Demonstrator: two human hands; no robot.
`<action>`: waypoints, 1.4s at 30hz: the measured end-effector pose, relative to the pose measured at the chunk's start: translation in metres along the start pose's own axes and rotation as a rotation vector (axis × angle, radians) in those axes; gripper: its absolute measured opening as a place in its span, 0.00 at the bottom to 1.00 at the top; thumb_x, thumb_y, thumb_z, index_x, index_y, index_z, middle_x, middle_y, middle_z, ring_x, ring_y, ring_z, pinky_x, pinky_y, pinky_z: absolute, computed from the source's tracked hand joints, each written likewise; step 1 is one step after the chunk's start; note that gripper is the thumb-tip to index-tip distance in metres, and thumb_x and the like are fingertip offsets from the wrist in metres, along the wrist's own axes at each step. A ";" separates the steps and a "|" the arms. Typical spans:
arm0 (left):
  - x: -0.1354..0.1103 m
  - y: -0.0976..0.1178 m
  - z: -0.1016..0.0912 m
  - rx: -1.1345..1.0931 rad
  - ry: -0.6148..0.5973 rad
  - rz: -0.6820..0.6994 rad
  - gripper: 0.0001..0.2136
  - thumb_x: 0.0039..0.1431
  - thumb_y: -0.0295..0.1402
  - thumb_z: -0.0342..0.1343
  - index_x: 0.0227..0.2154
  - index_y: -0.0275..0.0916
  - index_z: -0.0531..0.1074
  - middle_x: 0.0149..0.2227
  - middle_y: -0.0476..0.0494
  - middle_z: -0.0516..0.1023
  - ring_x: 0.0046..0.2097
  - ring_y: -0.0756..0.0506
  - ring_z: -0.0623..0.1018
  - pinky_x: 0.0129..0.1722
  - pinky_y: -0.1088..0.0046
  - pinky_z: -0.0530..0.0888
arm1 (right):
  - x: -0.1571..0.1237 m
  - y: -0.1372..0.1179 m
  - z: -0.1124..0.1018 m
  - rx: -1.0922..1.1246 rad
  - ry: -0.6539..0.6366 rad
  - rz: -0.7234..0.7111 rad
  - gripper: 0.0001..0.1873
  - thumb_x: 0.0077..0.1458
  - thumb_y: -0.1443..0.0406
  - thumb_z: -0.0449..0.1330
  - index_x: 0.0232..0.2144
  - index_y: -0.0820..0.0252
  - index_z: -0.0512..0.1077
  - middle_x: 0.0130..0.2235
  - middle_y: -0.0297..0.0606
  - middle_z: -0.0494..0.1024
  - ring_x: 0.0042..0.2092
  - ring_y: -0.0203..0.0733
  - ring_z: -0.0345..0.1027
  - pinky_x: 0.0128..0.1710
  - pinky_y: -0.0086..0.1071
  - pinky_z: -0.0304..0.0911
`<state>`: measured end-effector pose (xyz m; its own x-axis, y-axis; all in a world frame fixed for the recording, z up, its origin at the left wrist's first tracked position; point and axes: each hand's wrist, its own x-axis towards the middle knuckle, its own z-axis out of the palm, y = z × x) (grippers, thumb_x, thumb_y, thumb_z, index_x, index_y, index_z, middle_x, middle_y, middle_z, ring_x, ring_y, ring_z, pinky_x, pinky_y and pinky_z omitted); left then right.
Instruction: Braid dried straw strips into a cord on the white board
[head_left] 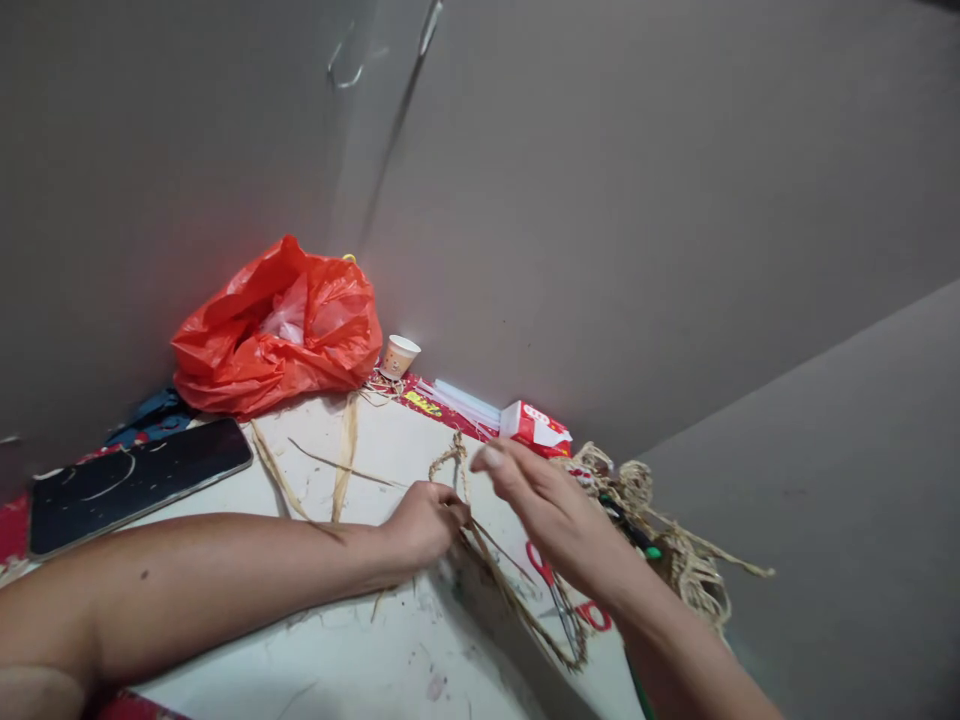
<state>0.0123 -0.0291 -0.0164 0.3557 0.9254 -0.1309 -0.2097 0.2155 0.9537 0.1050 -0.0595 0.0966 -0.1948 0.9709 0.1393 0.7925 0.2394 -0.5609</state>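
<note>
My left hand (pixel 427 522) is closed in a pinch on a thin cord of twisted tan straw (pixel 506 590). Above the pinch the cord forms a small loop, while its longer part runs down to the right and curls round over the white board. My right hand (pixel 544 500) hovers just right of the loop, its visible fingers stretched out; I see nothing held in it. Partly under the curled cord lies a pair of red-handled scissors (pixel 551 575). Loose flat straw strips (pixel 345 460) rest on the board left of my hands.
A black phone (pixel 142 485) lies at the left. Behind it sits a crumpled red plastic bag (pixel 285 330), with a paper cup (pixel 399 357) beside it. A red-and-white box (pixel 536 428) and bundled rope (pixel 697 580) stand at the right. Grey walls (pixel 600 200) close off the back.
</note>
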 end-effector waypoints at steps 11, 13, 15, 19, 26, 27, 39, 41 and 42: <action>-0.003 0.008 -0.003 0.086 -0.110 -0.179 0.09 0.49 0.33 0.51 0.18 0.39 0.60 0.11 0.59 0.52 0.14 0.57 0.50 0.15 0.76 0.45 | -0.053 0.072 0.001 -0.028 0.040 0.154 0.24 0.62 0.52 0.42 0.26 0.59 0.69 0.24 0.36 0.70 0.30 0.42 0.64 0.30 0.30 0.57; -0.004 0.008 -0.004 0.083 -0.131 -0.180 0.10 0.50 0.34 0.52 0.18 0.39 0.60 0.12 0.59 0.52 0.14 0.57 0.49 0.15 0.77 0.45 | -0.049 0.078 0.018 0.020 0.056 0.129 0.23 0.63 0.54 0.42 0.26 0.59 0.68 0.24 0.35 0.69 0.28 0.40 0.62 0.29 0.30 0.56; -0.004 0.007 -0.004 0.080 -0.147 -0.176 0.10 0.50 0.35 0.53 0.18 0.39 0.60 0.12 0.59 0.52 0.14 0.57 0.49 0.15 0.76 0.45 | -0.047 0.084 0.032 0.080 0.105 0.104 0.20 0.62 0.56 0.44 0.25 0.59 0.66 0.22 0.32 0.65 0.26 0.38 0.58 0.28 0.29 0.54; -0.003 0.007 -0.004 0.098 -0.145 -0.183 0.11 0.50 0.37 0.53 0.19 0.39 0.61 0.11 0.59 0.52 0.14 0.57 0.49 0.14 0.76 0.45 | -0.047 0.093 0.043 0.249 0.245 0.135 0.15 0.60 0.57 0.49 0.25 0.59 0.64 0.22 0.28 0.61 0.25 0.35 0.54 0.26 0.27 0.52; -0.002 0.008 -0.001 0.123 -0.148 -0.143 0.11 0.51 0.38 0.54 0.19 0.38 0.63 0.10 0.59 0.52 0.13 0.56 0.50 0.14 0.76 0.45 | -0.048 0.092 0.047 0.361 0.297 0.237 0.13 0.56 0.57 0.54 0.25 0.59 0.65 0.23 0.29 0.62 0.25 0.35 0.54 0.26 0.28 0.52; -0.002 0.007 -0.001 0.121 -0.145 -0.138 0.11 0.51 0.37 0.54 0.20 0.38 0.63 0.11 0.59 0.52 0.14 0.56 0.50 0.14 0.76 0.45 | -0.047 0.090 0.047 0.388 0.286 0.240 0.13 0.56 0.57 0.54 0.26 0.59 0.65 0.24 0.30 0.63 0.26 0.35 0.54 0.26 0.28 0.52; -0.004 0.010 0.000 0.089 -0.157 -0.141 0.08 0.53 0.35 0.54 0.23 0.37 0.65 0.12 0.59 0.53 0.14 0.57 0.51 0.13 0.78 0.47 | -0.040 0.084 0.051 0.553 0.158 0.341 0.10 0.56 0.58 0.52 0.31 0.58 0.64 0.20 0.26 0.63 0.22 0.34 0.54 0.22 0.26 0.51; -0.003 0.009 0.000 0.092 -0.166 -0.130 0.09 0.53 0.35 0.55 0.23 0.37 0.65 0.12 0.59 0.53 0.14 0.57 0.51 0.14 0.78 0.46 | -0.038 0.086 0.049 0.524 0.118 0.306 0.10 0.56 0.59 0.51 0.31 0.59 0.65 0.22 0.28 0.63 0.25 0.35 0.56 0.24 0.27 0.53; -0.003 0.009 0.000 0.094 -0.167 -0.125 0.09 0.53 0.36 0.55 0.24 0.37 0.65 0.12 0.59 0.53 0.14 0.57 0.51 0.14 0.78 0.46 | -0.038 0.088 0.048 0.491 0.093 0.283 0.11 0.56 0.59 0.50 0.28 0.59 0.65 0.22 0.28 0.63 0.26 0.35 0.57 0.26 0.28 0.53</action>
<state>0.0093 -0.0300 -0.0075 0.5212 0.8270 -0.2108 -0.0710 0.2881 0.9550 0.1539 -0.0750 0.0026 0.0553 0.9984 -0.0132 0.4408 -0.0363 -0.8969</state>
